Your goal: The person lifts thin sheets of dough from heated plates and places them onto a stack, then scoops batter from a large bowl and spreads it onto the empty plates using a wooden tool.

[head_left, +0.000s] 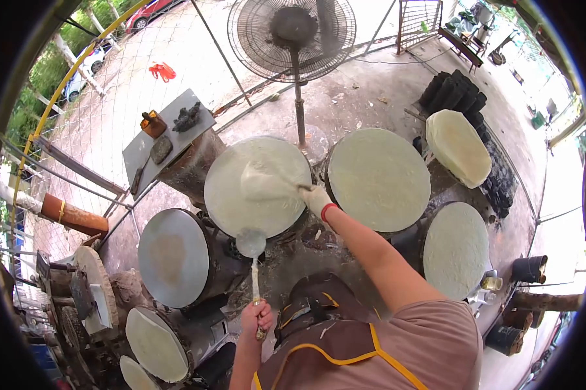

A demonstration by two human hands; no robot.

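Note:
My left hand (256, 317) is closed around the handle of a long ladle (250, 243), whose round, batter-smeared bowl hangs at the near edge of a round griddle (222, 207). Pale batter (234, 170) coats this griddle's top. Over it reaches my right hand (315, 199), in a whitish glove with a red band at the wrist. Its fingers are wrapped round the short handle of a batter-covered spreader (261, 185), which lies low over the coated surface. The spreader's outline blends into the batter, so its exact shape is unclear.
Another coated griddle (379, 180) stands close on the right, and a further one (455, 250) beyond it. A bare-topped griddle (174, 257) is at left. Stacked pale sheets (458, 148) sit near black charcoal (454, 94). Behind stands a fan (293, 26); a small table (169, 140) holds objects.

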